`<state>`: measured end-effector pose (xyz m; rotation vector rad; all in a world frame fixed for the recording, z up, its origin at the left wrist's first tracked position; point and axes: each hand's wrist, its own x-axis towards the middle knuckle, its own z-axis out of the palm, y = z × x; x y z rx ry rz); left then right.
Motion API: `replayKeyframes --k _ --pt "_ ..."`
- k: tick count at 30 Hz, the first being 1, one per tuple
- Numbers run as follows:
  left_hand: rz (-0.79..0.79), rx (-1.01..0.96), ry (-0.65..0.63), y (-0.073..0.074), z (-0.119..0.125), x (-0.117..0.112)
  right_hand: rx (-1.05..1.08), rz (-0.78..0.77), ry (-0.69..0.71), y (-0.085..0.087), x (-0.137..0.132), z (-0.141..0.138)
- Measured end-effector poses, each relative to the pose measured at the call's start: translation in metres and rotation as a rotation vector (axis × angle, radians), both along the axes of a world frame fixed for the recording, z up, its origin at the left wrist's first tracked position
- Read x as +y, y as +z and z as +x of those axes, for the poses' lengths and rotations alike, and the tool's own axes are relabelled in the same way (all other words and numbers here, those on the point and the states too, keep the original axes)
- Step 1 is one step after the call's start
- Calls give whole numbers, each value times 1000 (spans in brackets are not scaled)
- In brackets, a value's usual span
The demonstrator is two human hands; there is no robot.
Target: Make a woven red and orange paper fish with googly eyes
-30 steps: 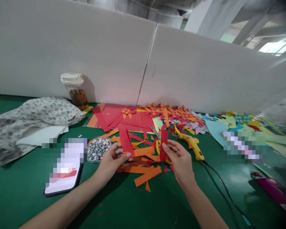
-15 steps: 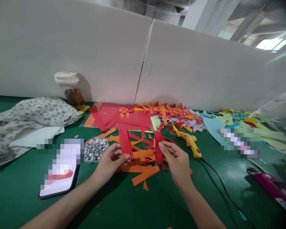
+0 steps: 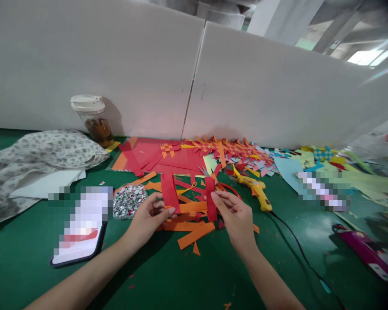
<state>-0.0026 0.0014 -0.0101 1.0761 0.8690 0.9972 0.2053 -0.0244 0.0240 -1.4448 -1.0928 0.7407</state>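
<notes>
My left hand (image 3: 151,217) pinches the lower end of a red paper strip (image 3: 170,193), thumb on top. An orange paper strip (image 3: 193,207) runs from there toward the right, reaching the other red piece. My right hand (image 3: 235,214) holds that second red paper strip (image 3: 211,200), which stands upright and looks folded, between thumb and fingers. Whether the orange strip passes through it I cannot tell. Beneath and behind lie loose orange strips (image 3: 196,235) and a yellow cord loop (image 3: 194,186). Scissors with red handles (image 3: 230,189) lie partly hidden behind my right hand.
A yellow glue gun (image 3: 260,193) with a black cord lies right. Left are a bag of googly eyes (image 3: 129,201), a phone (image 3: 84,228), a patterned cloth (image 3: 51,148) and a lidded cup (image 3: 95,122). Woven paper fish (image 3: 226,148) line the back by a white partition (image 3: 132,77).
My right hand has shifted slightly left with its red strip, narrowing the gap to the left strip. My left hand keeps its pinch. The whole view has shifted a little.
</notes>
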Motion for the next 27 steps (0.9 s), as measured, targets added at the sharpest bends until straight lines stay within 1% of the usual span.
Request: replayKeyframes --k 5,11,15,20,27 --pt "-7 15 0 0 0 0 -23 10 -2 2 0 -2" --pt "4 10 -9 -2 -1 1 -49 7 26 4 -1 -3" --pt "5 18 -16 -2 -1 0 -99 4 34 4 -2 -2" --pt "9 16 -20 -1 0 -1 -148 -39 80 2 -1 -3" --pt "33 -59 -112 3 2 -2 -137 -60 118 0 3 -1"
